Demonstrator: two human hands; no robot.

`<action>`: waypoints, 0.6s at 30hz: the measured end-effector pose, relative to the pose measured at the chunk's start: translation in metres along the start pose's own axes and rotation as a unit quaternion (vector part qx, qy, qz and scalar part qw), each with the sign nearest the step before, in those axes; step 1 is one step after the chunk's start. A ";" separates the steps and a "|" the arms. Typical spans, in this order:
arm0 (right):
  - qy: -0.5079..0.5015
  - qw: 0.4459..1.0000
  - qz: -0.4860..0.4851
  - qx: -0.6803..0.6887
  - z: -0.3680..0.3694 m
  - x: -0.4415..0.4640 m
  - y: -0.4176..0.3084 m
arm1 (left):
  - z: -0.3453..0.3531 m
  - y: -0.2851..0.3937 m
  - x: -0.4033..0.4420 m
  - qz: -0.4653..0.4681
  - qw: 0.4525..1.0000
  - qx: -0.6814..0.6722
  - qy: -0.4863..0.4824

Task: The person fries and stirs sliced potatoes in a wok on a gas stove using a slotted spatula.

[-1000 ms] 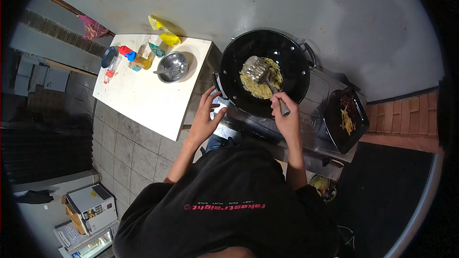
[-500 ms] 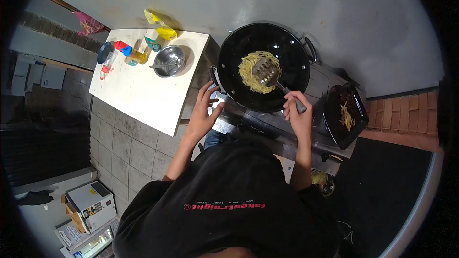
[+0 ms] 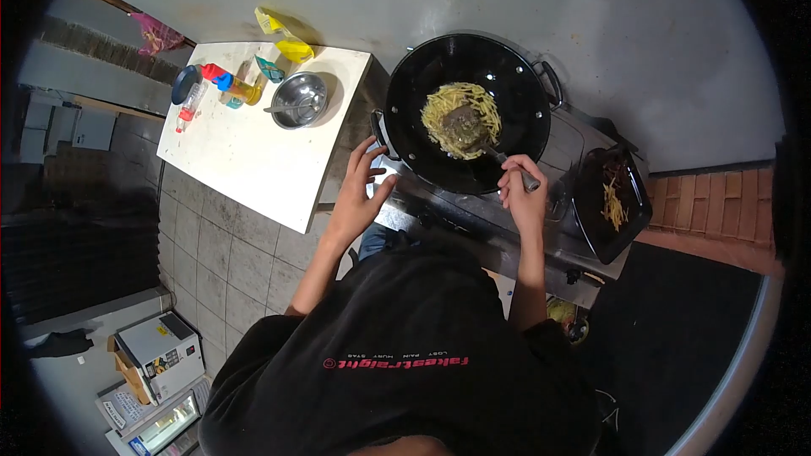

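A black wok [image 3: 524, 127] sits on the stove, with pale yellow strips like cut potato [image 3: 481, 101] heaped in its middle. My right hand [image 3: 524, 194] is closed around the dark handle of a slotted metal spatula [image 3: 465, 128], whose blade lies down among the strips. At the wok's near-left side, my left hand [image 3: 359, 194] has its fingers spread, with the fingertips close to the left wok handle [image 3: 378, 131]. Whether those fingertips touch the handle I cannot tell.
On the white table [image 3: 245, 177] to the left are a steel bowl [image 3: 296, 101] with a spoon, squeeze bottles [image 3: 241, 89] and a yellow packet [image 3: 291, 46]. A black tray [image 3: 604, 232] holding more strips and dark pieces stands right of the wok.
The spatula blade has turned and sunk lower into the strips, its slots now hardly showing. My right hand has shifted slightly. My left hand stays in nearly the same place.
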State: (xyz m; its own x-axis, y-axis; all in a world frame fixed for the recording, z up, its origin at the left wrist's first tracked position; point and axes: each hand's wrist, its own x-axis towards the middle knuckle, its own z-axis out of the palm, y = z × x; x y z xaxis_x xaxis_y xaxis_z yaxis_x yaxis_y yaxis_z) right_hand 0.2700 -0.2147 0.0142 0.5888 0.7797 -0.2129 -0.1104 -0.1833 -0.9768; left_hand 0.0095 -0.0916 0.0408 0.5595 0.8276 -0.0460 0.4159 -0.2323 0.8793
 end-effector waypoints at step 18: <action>0.006 0.999 -0.027 0.018 0.011 -0.002 -0.012 | 0.006 0.005 -0.002 -0.001 1.000 0.013 0.006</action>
State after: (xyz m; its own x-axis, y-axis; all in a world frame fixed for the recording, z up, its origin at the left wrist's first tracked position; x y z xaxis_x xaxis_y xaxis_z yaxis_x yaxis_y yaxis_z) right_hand 0.2614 -0.2078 0.0262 0.6034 0.7811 -0.1604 -0.1071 -0.1200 -0.9870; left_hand 0.0150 -0.0975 0.0419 0.5506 0.8337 -0.0422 0.4354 -0.2437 0.8666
